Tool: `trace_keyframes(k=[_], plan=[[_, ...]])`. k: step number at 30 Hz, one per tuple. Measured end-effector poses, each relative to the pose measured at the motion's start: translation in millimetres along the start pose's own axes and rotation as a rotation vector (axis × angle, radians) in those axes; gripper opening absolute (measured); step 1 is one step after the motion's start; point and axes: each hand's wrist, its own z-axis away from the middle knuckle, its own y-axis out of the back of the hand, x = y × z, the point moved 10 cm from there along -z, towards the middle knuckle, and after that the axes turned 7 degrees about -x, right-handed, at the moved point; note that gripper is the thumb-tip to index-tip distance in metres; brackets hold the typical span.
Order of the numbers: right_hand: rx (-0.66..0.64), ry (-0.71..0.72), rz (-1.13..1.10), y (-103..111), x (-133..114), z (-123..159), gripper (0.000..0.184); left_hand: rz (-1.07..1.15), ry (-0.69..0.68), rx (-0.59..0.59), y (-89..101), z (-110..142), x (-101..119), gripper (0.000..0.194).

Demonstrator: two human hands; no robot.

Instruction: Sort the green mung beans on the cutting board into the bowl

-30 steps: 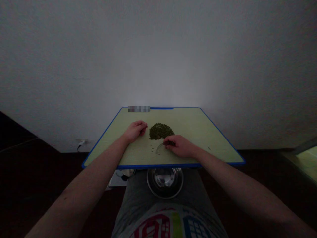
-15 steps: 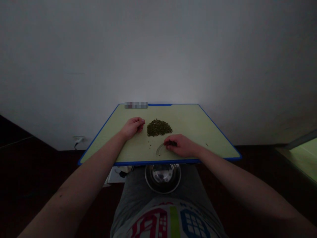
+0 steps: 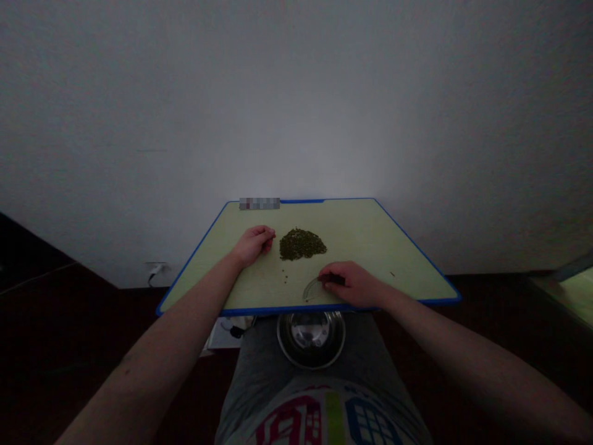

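Observation:
A clear protractor (image 3: pixel 310 289) lies near the table's front edge, its curved, marked rim showing. My right hand (image 3: pixel 353 283) is closed on its right side, and the fingers hide that part. Farther back is a heap of small dark-green beans or seeds (image 3: pixel 302 245), apart from my right hand. Just left of the heap rests my left hand (image 3: pixel 254 245), its fingers curled with thumb and forefinger together; whatever they hold, if anything, I cannot make out. A few loose grains (image 3: pixel 285 276) lie between the heap and the protractor.
The pale table (image 3: pixel 365 228) has a blue rim and stands against a grey wall (image 3: pixel 296 111). On my lap, below the front edge, sits a steel bowl (image 3: pixel 311 358). A small dark sliver (image 3: pixel 392 274) lies at right. A plug with a cord (image 3: pixel 156 269) is in the wall.
My right hand has drawn the protractor toward the front edge and a little rightward, away from the heap. My left hand has stayed by the heap. The view shifts slightly.

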Motion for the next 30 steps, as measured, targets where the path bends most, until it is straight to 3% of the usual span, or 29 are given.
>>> trace_keyframes(k=[30], plan=[[0.013, 0.025, -0.015, 0.6, -3.8, 10.8, 0.022, 0.030, -0.008, 0.001, 0.5, 0.9, 3.5, 0.018]])
